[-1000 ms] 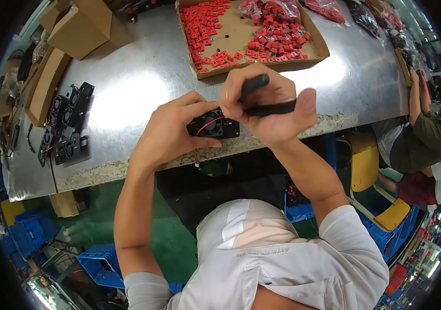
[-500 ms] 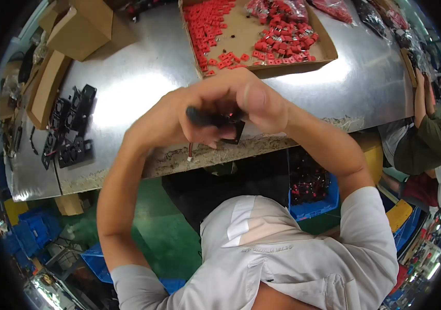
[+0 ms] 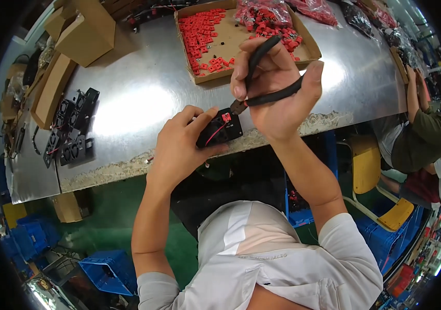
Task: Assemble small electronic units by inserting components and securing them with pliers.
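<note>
At the near edge of the desk (image 3: 127,101), the left hand (image 3: 178,133) has its grip on one side of a black panel (image 3: 224,133), seemingly to leave the red piece (image 3: 226,118) uncovered beside pliers (image 3: 271,98) that the right hand (image 3: 280,111) holds, handles spread.

Metal bench (image 3: 127,134): cardbd tray (image 3: 213,77), box (image 3: 90,44), blk fan units (image 3: 88,107) L.

The plier handles (image 3: 278,96) and plate (image 3: 234,131) are black (the wire (image 3: 213,136), red).
</note>
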The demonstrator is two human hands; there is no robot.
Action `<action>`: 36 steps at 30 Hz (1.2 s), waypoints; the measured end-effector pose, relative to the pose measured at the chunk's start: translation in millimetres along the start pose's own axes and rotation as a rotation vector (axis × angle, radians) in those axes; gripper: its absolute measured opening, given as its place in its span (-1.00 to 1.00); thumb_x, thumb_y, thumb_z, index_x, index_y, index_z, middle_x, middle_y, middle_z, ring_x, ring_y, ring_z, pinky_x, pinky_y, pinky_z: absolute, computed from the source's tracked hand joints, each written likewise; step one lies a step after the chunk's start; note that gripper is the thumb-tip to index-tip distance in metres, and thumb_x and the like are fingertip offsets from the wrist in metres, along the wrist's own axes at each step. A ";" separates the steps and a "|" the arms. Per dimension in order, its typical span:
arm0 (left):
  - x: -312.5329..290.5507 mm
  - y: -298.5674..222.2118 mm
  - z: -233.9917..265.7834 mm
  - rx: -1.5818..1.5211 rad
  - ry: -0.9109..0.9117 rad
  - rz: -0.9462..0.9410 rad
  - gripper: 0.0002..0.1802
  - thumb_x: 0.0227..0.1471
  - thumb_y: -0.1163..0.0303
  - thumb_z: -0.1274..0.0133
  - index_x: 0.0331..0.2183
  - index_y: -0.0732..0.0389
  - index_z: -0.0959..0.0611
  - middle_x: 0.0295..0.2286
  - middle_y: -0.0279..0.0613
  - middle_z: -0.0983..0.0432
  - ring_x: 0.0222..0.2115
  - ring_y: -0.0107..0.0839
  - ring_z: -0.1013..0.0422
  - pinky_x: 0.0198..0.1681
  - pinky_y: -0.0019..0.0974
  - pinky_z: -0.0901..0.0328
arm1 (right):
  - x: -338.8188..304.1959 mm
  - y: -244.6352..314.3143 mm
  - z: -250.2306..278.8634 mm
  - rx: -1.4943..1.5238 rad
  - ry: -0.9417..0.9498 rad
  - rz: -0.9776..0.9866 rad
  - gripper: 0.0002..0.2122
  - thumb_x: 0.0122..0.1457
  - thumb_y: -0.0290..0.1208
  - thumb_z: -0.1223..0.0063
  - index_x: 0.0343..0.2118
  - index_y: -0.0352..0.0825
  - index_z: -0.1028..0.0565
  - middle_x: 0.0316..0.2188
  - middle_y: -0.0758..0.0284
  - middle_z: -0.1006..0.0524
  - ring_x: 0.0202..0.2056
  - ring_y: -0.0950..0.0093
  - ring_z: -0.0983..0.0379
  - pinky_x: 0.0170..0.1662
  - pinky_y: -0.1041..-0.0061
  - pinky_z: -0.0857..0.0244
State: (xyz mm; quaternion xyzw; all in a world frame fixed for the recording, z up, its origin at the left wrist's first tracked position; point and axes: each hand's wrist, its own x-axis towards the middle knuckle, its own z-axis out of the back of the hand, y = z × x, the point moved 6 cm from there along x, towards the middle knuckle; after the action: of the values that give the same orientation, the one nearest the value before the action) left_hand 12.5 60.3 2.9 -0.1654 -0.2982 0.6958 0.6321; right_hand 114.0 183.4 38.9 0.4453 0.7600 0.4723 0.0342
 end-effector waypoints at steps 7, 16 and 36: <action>-6.5 -5.8 -3.4 0.080 -0.062 0.047 -0.30 -0.31 0.24 -0.39 -0.03 0.15 -0.58 -0.30 -0.17 -0.45 -0.31 -0.11 -0.45 -0.25 -0.14 -0.36 | -4.4 -10.8 -2.0 -0.100 -0.039 0.044 -0.11 0.10 0.49 0.48 -0.10 -0.44 -0.42 -0.45 0.21 -0.42 -0.50 0.43 -0.31 -0.40 0.48 -0.19; -9.1 -8.5 -6.0 0.132 -0.098 0.016 -0.30 -0.32 0.23 -0.39 -0.04 0.15 -0.59 -0.30 -0.19 -0.45 -0.32 -0.11 -0.44 -0.26 -0.13 -0.34 | -7.7 -14.8 -1.2 -0.172 -0.044 -0.013 -0.12 0.06 0.52 0.46 -0.18 -0.43 -0.42 -0.52 0.24 -0.40 -0.57 0.48 -0.22 -0.47 0.49 -0.12; 4.9 6.2 0.2 -0.056 -0.013 0.112 -0.31 -0.35 0.18 -0.45 -0.09 0.19 -0.64 -0.36 -0.16 -0.51 -0.37 -0.14 -0.49 -0.29 -0.20 -0.38 | -30.1 0.8 -0.1 0.108 -0.022 0.146 0.01 -0.11 0.65 0.42 -0.07 -0.43 -0.35 -0.42 0.18 -0.38 -0.49 0.39 -0.29 -0.38 0.45 -0.21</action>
State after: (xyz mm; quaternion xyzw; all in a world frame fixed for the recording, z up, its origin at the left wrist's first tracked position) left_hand 6.8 65.0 -0.2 -0.1948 -0.3119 0.7225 0.5855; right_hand 132.6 162.2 28.4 0.5059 0.7494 0.4267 -0.0163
